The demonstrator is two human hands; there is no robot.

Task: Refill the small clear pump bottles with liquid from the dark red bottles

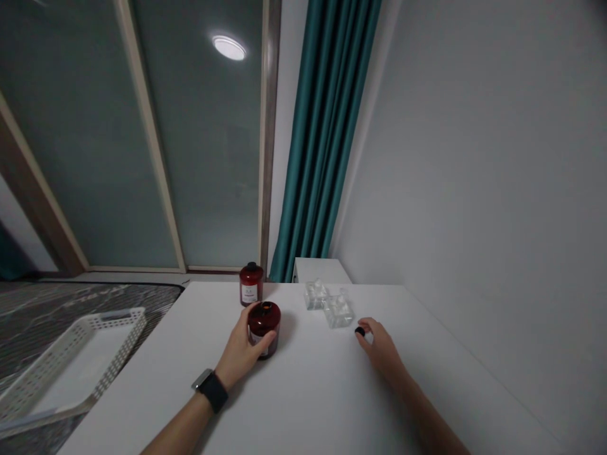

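Note:
A dark red glass bottle (265, 321) stands upright on the white table, its neck uncapped. My left hand (243, 347), with a watch on the wrist, is wrapped round its left side. Between the thumb and fingers of my right hand (380, 349) is a small black cap (360, 331), held over the right part of the table. Behind the first bottle stands a second red bottle (251, 284) with a white label and a black cap on. Two clear, faceted containers (338, 312) sit side by side, just left of my right hand; their contents cannot be made out.
The white table (303, 404) meets a grey wall on the right. A white perforated basket (71, 360) lies lower, at the left, on a dark patterned rug. Past the far table edge are a white cabinet (322, 270), a teal curtain (327, 139) and glass sliding doors.

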